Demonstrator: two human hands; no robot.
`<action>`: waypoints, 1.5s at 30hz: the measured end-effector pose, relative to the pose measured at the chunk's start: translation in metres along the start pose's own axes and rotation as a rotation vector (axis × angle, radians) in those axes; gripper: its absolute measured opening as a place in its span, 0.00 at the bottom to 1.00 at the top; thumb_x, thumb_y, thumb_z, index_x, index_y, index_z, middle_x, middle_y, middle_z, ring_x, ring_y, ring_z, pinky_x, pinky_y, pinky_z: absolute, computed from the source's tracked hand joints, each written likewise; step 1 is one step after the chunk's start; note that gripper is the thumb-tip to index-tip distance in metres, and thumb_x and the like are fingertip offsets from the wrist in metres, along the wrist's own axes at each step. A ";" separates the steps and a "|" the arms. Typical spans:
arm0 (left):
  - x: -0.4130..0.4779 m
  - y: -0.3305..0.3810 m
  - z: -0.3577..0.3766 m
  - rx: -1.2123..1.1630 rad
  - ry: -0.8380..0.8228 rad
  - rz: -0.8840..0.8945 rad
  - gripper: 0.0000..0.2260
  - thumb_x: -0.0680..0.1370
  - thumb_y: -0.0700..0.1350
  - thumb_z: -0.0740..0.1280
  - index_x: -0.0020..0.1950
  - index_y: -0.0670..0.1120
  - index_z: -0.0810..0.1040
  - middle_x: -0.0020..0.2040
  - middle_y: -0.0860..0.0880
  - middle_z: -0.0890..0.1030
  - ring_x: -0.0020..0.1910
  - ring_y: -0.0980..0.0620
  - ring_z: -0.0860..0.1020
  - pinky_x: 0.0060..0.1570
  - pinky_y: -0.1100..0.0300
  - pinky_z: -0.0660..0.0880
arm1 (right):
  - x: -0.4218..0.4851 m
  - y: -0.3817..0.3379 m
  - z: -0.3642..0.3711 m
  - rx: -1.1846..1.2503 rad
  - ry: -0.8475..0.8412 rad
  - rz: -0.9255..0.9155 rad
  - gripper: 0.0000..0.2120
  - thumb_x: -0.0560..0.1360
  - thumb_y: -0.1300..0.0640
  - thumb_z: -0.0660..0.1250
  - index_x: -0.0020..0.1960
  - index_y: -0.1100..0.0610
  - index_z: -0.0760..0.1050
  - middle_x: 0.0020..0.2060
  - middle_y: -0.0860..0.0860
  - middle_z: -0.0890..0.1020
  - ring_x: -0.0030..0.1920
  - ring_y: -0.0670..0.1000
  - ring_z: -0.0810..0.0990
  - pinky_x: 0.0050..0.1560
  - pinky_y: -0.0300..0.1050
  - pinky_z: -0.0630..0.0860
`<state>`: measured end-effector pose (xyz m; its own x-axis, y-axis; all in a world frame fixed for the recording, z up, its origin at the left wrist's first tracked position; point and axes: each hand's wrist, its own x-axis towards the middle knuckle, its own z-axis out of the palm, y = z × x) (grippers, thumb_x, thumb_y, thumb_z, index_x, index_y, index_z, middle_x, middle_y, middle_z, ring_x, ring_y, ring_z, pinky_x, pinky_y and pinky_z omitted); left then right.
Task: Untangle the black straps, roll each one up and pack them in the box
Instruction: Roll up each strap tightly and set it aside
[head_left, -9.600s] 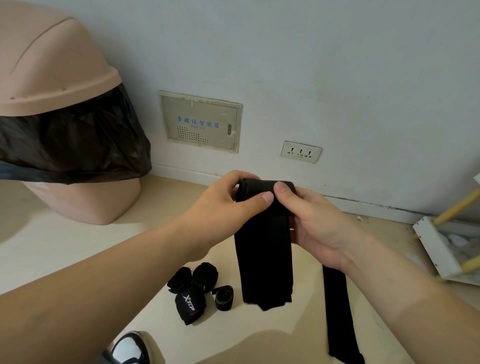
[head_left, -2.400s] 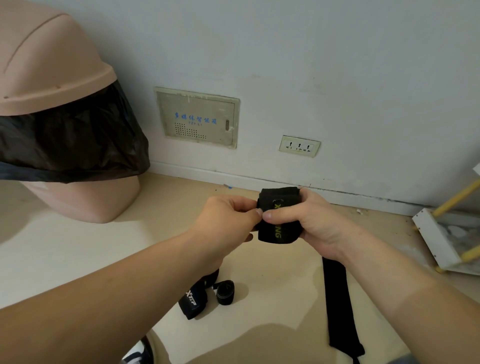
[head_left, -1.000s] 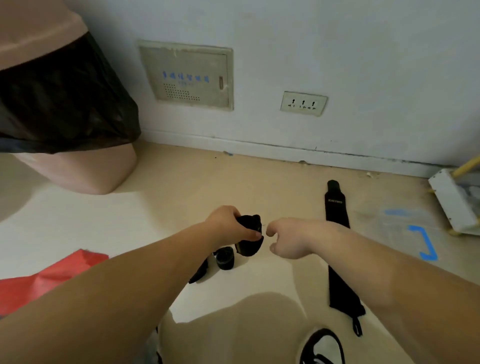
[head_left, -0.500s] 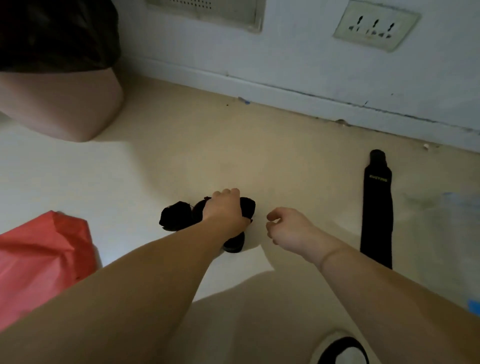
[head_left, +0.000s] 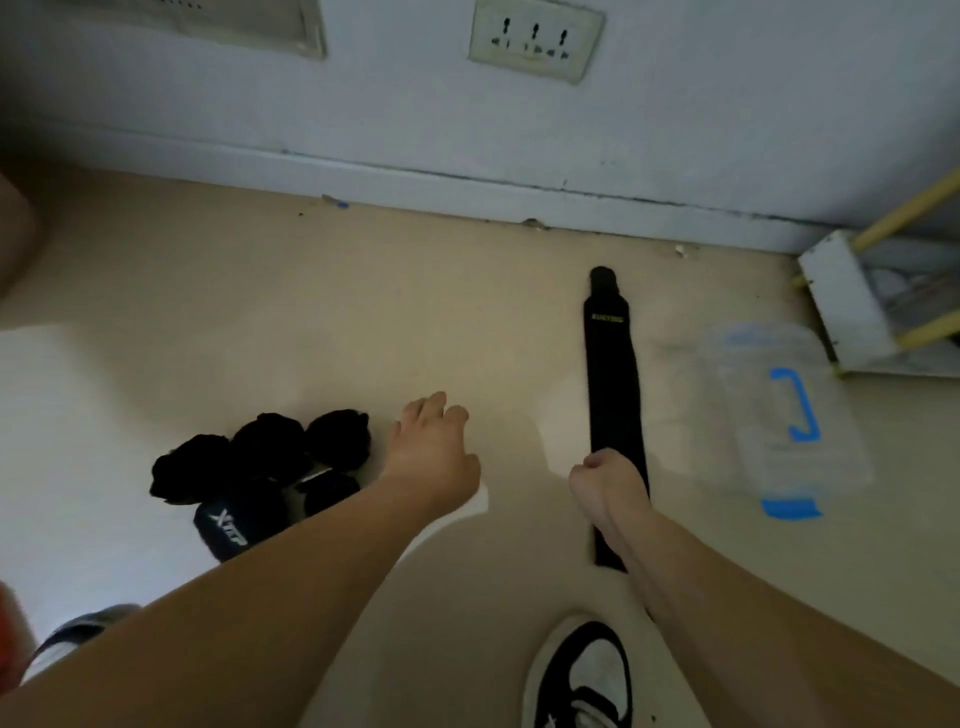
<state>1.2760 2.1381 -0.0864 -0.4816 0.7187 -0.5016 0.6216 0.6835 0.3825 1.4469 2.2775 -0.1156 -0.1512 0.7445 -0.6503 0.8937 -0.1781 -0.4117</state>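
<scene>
head view: the right hand, curled, lies over the near part of the flat strap; whether it grips it i cannot tell. the strap runs away toward the wall. the left hand, loose and empty, is beside the rolled straps.

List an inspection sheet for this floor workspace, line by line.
Surface: beige floor.
Job's things: cluster of rolled black straps at left; long flat black strap lying unrolled; blurred clear plastic box with blue clasps right of it.
Clutter: black-and-white shoe, near edge.
Grippers: left hand open beside the rolls, empty; right hand curled over the flat strap's near part, grip unclear.
Cables: nothing seen.
Surroundings: white wall socket; white rack with yellow rods.
</scene>
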 end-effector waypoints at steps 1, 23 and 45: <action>0.000 0.012 0.009 -0.044 -0.037 0.027 0.26 0.83 0.50 0.65 0.80 0.47 0.66 0.83 0.44 0.60 0.81 0.41 0.60 0.78 0.47 0.63 | 0.006 0.014 -0.005 -0.032 0.041 0.020 0.17 0.82 0.55 0.64 0.70 0.57 0.76 0.67 0.58 0.76 0.63 0.60 0.77 0.66 0.49 0.74; -0.001 -0.029 0.069 -0.630 -0.179 -0.520 0.27 0.77 0.53 0.76 0.71 0.45 0.73 0.61 0.43 0.80 0.56 0.43 0.81 0.53 0.54 0.81 | -0.030 0.008 0.065 0.392 -0.365 0.262 0.08 0.85 0.58 0.61 0.48 0.57 0.74 0.45 0.62 0.83 0.39 0.59 0.82 0.41 0.50 0.80; -0.101 0.032 -0.083 -0.969 -0.202 -0.067 0.13 0.81 0.37 0.68 0.64 0.48 0.78 0.54 0.44 0.87 0.51 0.46 0.87 0.47 0.54 0.85 | -0.104 -0.130 -0.036 0.795 -0.207 0.126 0.18 0.80 0.53 0.70 0.66 0.61 0.78 0.56 0.63 0.85 0.55 0.66 0.85 0.60 0.62 0.83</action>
<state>1.2939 2.0982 0.0408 -0.3272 0.7011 -0.6336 -0.2201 0.5955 0.7726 1.3619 2.2461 0.0284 -0.2135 0.5689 -0.7942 0.3564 -0.7116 -0.6055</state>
